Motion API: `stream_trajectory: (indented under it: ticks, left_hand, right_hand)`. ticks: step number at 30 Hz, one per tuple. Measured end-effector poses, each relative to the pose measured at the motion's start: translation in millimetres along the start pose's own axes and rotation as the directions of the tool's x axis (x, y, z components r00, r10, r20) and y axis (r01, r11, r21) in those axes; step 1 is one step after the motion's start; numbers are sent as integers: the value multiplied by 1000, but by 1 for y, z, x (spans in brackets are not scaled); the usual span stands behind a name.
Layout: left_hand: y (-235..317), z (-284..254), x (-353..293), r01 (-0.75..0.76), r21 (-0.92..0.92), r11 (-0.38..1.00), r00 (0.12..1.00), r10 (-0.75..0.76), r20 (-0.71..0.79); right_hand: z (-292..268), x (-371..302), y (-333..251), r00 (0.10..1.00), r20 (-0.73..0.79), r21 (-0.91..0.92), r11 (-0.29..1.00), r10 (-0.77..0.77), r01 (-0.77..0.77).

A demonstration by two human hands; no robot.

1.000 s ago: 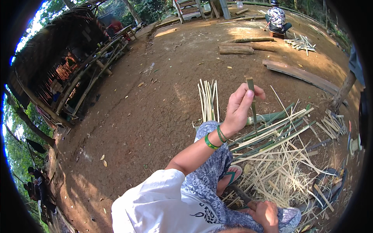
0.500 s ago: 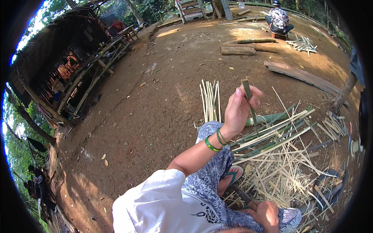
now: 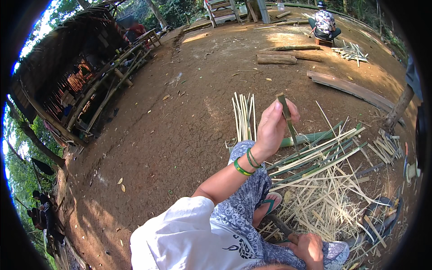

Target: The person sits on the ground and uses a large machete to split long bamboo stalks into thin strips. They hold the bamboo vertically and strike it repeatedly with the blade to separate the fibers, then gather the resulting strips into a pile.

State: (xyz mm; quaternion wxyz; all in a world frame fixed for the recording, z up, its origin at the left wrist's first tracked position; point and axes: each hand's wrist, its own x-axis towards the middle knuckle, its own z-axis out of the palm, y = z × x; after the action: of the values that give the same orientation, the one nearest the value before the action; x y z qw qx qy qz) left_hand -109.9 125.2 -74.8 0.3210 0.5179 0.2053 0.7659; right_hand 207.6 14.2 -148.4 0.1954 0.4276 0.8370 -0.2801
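Note:
My left hand [image 3: 272,128], with green bands at its wrist, is raised in front of me and closed on a short green bamboo strip [image 3: 286,114]. The strip stands nearly upright between thumb and fingers, its lower end above the bamboo pile. Low by my shin, my right hand [image 3: 308,248] grips the wooden handle of a knife [image 3: 280,226]. Its dark blade points away from me, beside my sandalled foot [image 3: 269,206]. Long split bamboo strips [image 3: 315,158] and a thicker green bamboo piece [image 3: 308,138] lie just beyond my knee.
Pale bamboo shavings [image 3: 328,204] cover the ground at right, near a dark sandal [image 3: 382,218]. A bundle of pale strips [image 3: 243,117] lies ahead. Farther off are a plank [image 3: 351,89], logs [image 3: 276,59] and a seated person [image 3: 324,24]. A thatched shelter [image 3: 67,63] stands at left.
My left hand has shifted slightly left and turned a little, with the top of the bamboo strip tilting left. My right hand and the knife have stayed in place.

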Motion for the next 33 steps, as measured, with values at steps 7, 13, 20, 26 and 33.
stream_trajectory:
  ticks: [7, 13, 20, 26, 33]
  left_hand:
    - [0, -1, 0, -33, 4, 999, 999, 33, 8]
    - [-3, -3, -2, -28, -22, 999, 999, 29, 29]
    - [1, -4, -3, -38, -15, 999, 999, 38, 23]
    - [-1, -5, -3, -44, -8, 999, 999, 44, 27]
    - [0, -5, -4, -52, 7, 999, 998, 52, 38]
  right_hand:
    - [0, -1, -1, 1000, -18, 15, 1000, -9, 9]
    - [-1, -1, -2, 1000, -18, 30, 1000, 6, -6]
    - [1, 1, -1, 1000, -13, 49, 999, 6, -5]
    - [8, 2, 5, 999, -38, 51, 999, -5, 7]
    - [9, 2, 5, 999, -36, 44, 999, 29, -28]
